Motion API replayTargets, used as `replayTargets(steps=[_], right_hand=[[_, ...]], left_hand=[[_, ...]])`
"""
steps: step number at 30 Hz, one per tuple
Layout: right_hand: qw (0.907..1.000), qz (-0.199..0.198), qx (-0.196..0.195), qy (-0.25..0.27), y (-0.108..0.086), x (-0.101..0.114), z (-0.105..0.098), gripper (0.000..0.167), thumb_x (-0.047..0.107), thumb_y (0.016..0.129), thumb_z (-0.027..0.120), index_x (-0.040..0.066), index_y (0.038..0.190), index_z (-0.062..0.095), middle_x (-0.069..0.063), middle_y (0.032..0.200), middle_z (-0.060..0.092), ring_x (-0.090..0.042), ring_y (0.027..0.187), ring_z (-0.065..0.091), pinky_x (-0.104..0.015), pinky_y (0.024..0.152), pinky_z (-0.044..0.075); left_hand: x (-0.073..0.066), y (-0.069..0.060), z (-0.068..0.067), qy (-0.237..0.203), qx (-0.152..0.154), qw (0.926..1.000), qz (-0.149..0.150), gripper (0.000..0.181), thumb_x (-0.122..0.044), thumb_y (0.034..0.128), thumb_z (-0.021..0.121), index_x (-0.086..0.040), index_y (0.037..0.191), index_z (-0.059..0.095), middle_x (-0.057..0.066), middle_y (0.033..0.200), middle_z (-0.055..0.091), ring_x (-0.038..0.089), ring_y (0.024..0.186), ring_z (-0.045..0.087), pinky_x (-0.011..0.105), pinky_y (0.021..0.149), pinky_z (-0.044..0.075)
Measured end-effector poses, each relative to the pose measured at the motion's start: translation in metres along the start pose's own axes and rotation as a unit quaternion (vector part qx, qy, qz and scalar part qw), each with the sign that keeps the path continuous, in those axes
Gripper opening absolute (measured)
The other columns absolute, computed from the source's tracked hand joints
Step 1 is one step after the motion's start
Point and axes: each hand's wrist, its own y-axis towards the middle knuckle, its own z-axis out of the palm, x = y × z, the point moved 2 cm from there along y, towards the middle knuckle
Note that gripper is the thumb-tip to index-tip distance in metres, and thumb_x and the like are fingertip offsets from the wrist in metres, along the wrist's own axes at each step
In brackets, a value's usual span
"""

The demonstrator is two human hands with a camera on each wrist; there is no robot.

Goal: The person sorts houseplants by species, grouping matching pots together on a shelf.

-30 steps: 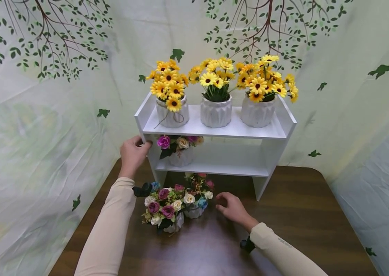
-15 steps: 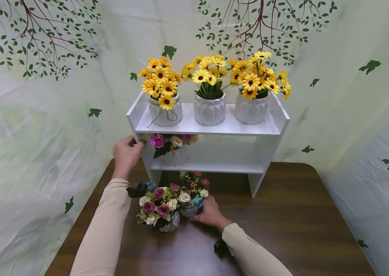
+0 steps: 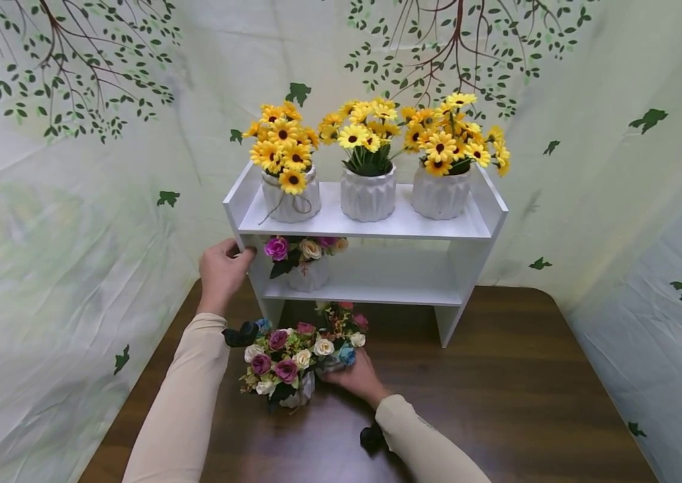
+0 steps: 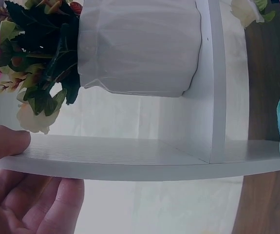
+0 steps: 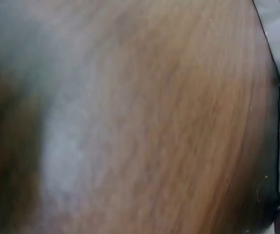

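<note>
My left hand (image 3: 223, 272) pinches the left side panel of a white two-tier shelf (image 3: 377, 295), thumb inside and fingers outside, as the left wrist view shows of the panel edge (image 4: 144, 170). On the table, my right hand (image 3: 358, 380) holds the white pot of a mixed rose arrangement (image 3: 344, 329), the rear one of two; its fingertips are partly hidden. Just left in front stands the other potted rose arrangement (image 3: 280, 359). A white pot (image 3: 309, 275) with purple and cream roses sits at the left of the lower tier.
Three white pots of yellow daisies (image 3: 368, 191) line the top tier. Brown wooden table (image 3: 498, 402) extends to the right. A leaf-printed cloth (image 3: 589, 201) hangs behind. In the right wrist view, the wood surface (image 5: 178, 122) is blurred.
My right hand has moved left from beside the rear rose pot and taken hold of it. My left hand keeps its pinch on the shelf panel. The head view shifted slightly.
</note>
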Motion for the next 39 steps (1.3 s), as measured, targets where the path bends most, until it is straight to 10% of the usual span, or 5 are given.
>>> replayTargets(steps=[9,19,31,39], right_hand=[[0.9995,0.029,-0.014,0.007,-0.011,-0.002,-0.008,0.060,0.034,0.070,0.086,0.015,0.123,0.065,-0.005,0.118,0.072,-0.024,0.110,0.066,-0.039,0.096,0.053],[0.9972,0.043,-0.061,-0.007,-0.042,-0.015,-0.067,0.060,0.034,0.064,0.091,0.019,0.118,0.068,0.002,0.110,0.075,-0.016,0.103,0.068,-0.032,0.090,0.055],[0.9974,-0.016,-0.062,-0.033,-0.059,0.036,-0.120,0.059,0.028,0.061,0.092,0.016,0.114,0.070,0.000,0.105,0.076,-0.012,0.097,0.068,-0.030,0.085,0.055],[0.9961,-0.024,-0.060,-0.060,-0.031,0.070,-0.146,0.065,0.031,0.063,0.091,0.009,0.118,0.066,-0.008,0.107,0.074,-0.019,0.096,0.068,-0.034,0.080,0.055]], left_hand=[[0.000,0.001,-0.002,-0.001,0.004,1.0000,-0.005,0.031,-0.023,0.0881,0.063,0.000,0.106,0.073,0.022,0.108,0.074,0.035,0.093,0.070,0.023,0.066,0.047],[-0.003,0.002,-0.004,0.000,0.003,1.0000,0.003,0.030,-0.022,0.0881,0.063,0.000,0.105,0.073,0.022,0.106,0.074,0.034,0.092,0.069,0.024,0.066,0.047],[-0.001,0.002,-0.003,0.009,0.008,0.9999,0.002,0.031,-0.023,0.0890,0.063,-0.001,0.108,0.073,0.021,0.109,0.074,0.034,0.096,0.070,0.026,0.069,0.048],[0.001,0.002,-0.001,0.013,0.014,0.9998,0.003,0.031,-0.022,0.0881,0.062,0.000,0.108,0.072,0.020,0.110,0.074,0.034,0.094,0.069,0.026,0.069,0.048]])
